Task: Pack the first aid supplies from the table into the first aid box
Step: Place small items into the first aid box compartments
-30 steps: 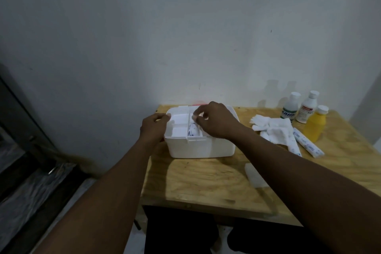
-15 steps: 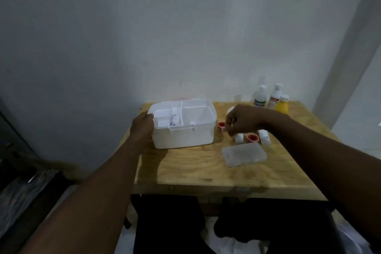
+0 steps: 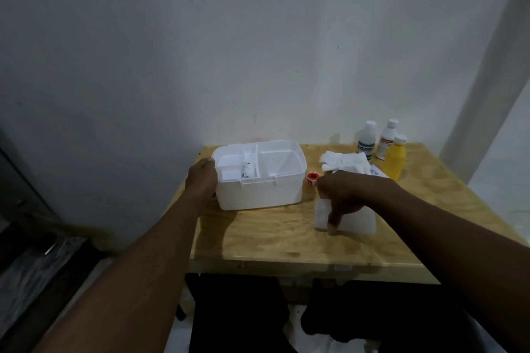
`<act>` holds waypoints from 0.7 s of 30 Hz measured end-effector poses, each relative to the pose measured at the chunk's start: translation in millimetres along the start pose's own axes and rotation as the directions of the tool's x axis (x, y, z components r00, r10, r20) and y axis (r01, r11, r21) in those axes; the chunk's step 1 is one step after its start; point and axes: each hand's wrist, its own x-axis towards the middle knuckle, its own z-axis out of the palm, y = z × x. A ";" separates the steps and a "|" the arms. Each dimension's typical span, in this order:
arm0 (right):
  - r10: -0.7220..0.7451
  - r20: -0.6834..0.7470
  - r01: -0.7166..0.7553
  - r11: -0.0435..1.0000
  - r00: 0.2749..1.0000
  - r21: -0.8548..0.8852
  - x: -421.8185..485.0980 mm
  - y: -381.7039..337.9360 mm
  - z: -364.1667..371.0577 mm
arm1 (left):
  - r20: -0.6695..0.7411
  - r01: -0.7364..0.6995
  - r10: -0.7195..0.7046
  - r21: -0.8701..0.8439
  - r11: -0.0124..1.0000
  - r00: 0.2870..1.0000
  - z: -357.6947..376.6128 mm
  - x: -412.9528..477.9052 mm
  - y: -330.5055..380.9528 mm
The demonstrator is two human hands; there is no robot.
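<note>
L hand steadies first aid box, lid off, on bench. R hand curled over small items by red tape roll; can't tell what grip holds. Next: lift, drop in empty compartment.

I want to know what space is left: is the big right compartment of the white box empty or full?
Empty. The box is open, and that compartment shows only bare white floor; the one packet lies in a middle compartment.

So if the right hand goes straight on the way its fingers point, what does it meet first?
Probably the red-rimmed tape roll just ahead of the right hand, and the first aid box beyond; depth is unclear.
</note>
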 end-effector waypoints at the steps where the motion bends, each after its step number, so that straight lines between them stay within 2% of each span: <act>1: -0.013 -0.015 0.013 0.999 1.000 0.031 2.0 0.5 -1.2 | -0.003 0.013 -0.013 -0.002 1.000 1.000 -1.4 0.9 1.1; 4: -0.067 -0.007 0.068 0.991 0.998 0.118 1.0 0.5 -17.4 | 0.010 0.027 -0.027 0.022 0.999 1.000 -7.8 6.6 3.8; 6: -0.100 -0.053 0.108 0.978 0.994 0.181 -8.2 1.8 -44.6 | 0.031 0.018 -0.019 0.043 0.999 0.999 -11.1 8.5 5.9; 9: -0.083 -0.298 0.194 0.909 0.951 0.368 -21.0 -2.6 -100.0 | 0.055 -0.008 0.004 0.077 0.997 0.998 -15.3 13.2 8.1; 12: 0.074 -0.525 0.305 0.742 0.848 0.596 -9.5 -19.6 -130.6 | 0.068 -0.017 0.010 0.106 0.994 0.998 -18.1 19.2 8.4; 13: 0.128 -0.553 0.295 0.735 0.823 0.610 1.6 -28.0 -130.9 | 0.070 -0.017 0.010 0.109 0.994 0.997 -18.6 22.0 8.2; 15: 0.182 -0.539 0.214 0.779 0.822 0.590 29.7 -42.7 -121.0 | 0.081 -0.008 0.000 0.102 0.995 0.997 -18.9 25.4 9.2; 18: 0.211 -0.440 0.061 0.847 0.873 0.528 66.7 -59.2 -95.7 | 0.112 0.021 -0.032 0.095 0.995 0.993 -19.4 28.9 11.6; 21: 0.235 -0.383 -0.035 0.887 0.893 0.461 82.8 -68.8 -76.2 | 0.144 0.045 -0.057 0.086 0.995 0.988 -20.4 31.3 13.9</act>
